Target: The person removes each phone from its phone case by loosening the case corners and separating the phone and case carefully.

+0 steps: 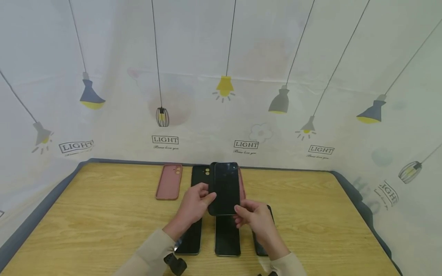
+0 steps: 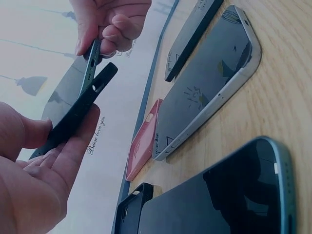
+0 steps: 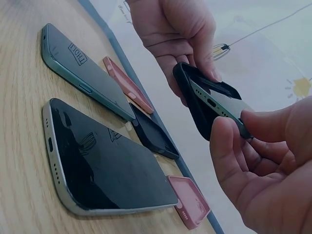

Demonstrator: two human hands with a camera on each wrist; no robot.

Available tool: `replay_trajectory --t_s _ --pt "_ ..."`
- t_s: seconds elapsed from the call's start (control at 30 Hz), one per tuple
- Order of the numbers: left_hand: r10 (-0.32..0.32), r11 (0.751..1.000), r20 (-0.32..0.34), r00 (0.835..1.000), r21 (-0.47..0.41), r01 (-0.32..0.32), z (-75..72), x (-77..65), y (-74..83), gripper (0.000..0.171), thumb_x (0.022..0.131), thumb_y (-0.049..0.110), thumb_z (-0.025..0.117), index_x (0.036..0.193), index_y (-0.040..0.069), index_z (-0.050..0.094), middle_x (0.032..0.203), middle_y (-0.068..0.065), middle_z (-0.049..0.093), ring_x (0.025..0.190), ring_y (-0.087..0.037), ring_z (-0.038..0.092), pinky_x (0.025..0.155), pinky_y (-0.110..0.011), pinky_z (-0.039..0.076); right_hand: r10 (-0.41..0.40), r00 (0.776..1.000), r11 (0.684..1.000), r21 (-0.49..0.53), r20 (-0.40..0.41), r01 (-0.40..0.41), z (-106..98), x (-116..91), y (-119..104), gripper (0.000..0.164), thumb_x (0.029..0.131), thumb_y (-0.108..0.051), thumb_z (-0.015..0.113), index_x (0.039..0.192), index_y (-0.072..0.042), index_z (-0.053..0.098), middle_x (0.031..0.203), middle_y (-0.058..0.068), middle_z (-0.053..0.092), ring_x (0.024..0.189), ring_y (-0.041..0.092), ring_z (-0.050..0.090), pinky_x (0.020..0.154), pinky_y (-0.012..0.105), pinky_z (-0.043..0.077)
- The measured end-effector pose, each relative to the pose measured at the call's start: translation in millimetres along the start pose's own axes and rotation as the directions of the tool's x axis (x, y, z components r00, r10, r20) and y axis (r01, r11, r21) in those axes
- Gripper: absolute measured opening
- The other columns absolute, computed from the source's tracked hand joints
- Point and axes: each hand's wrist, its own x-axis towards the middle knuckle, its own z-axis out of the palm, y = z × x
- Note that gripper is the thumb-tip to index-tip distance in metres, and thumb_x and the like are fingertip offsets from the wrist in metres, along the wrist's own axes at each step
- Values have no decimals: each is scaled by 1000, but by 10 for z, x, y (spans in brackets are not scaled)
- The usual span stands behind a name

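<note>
In the head view a dark-screened phone [image 1: 227, 188] is raised above the table in both hands, tilted against a black phone case [image 1: 211, 209]. My left hand [image 1: 194, 203] grips the case by its side, thumb over the rim. With thumb and fingers, my right hand [image 1: 257, 220] pinches the phone near its lower right corner. The right wrist view shows the phone's green edge [image 3: 210, 101] with the charging port, this end standing out of the case [image 3: 187, 92]. A gap between the port end and the case also shows in the left wrist view.
On the wooden table [image 1: 103, 218] lie a phone at left [image 1: 190, 239], a light-edged phone in the middle [image 1: 228, 239] and another dark phone [image 1: 259, 247] at right. Behind are a pink case [image 1: 169, 182], a black case [image 1: 198, 172] and a second pink case [image 1: 242, 186]. A printed curtain [image 1: 193, 50] hangs behind.
</note>
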Motion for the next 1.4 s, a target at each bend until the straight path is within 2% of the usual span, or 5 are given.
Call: replay_trajectory --t_s 0.23,0.4,0.6,0.97,1.4 --pt "9 1000 -23 1000 -16 -9 13 14 -39 27 100 17 69 115 -6 68 103 -18 77 85 -22 69 68 -35 56 1 1000 999 53 -1 -1 -68 -30 8 15 98 -2 67 94 12 66 70 5 67 59 13 64 58 28 57" --pt "-1 999 -27 1000 -37 0 21 19 -42 27 100 16 69 116 -7 69 103 -17 77 83 -21 68 66 -32 54 7 1000 997 79 -16 -5 -129 -59 19 14 98 -2 66 88 8 64 70 5 66 59 14 64 59 28 56" --pt "-6 999 -32 999 -50 5 38 32 -12 26 100 16 70 114 -6 69 100 -16 77 76 -18 63 62 -32 50 19 999 997 80 -39 -15 -243 -87 3 13 98 -1 66 89 7 65 71 5 65 60 13 64 61 28 57" --pt "-14 996 -28 1000 -88 12 107 71 2 25 101 14 68 116 -5 69 97 -15 77 71 -17 61 61 -31 49 31 998 997 73 -62 -26 -447 -163 -19 9 98 0 66 94 8 66 73 5 66 61 13 65 59 27 57" --pt "-20 995 8 1000 -96 20 221 160 57 27 103 19 66 122 0 68 104 -14 77 80 -18 65 67 -32 53 36 993 999 34 -114 -32 -747 -248 -13 7 99 2 64 98 9 66 71 4 66 62 13 65 59 27 57"
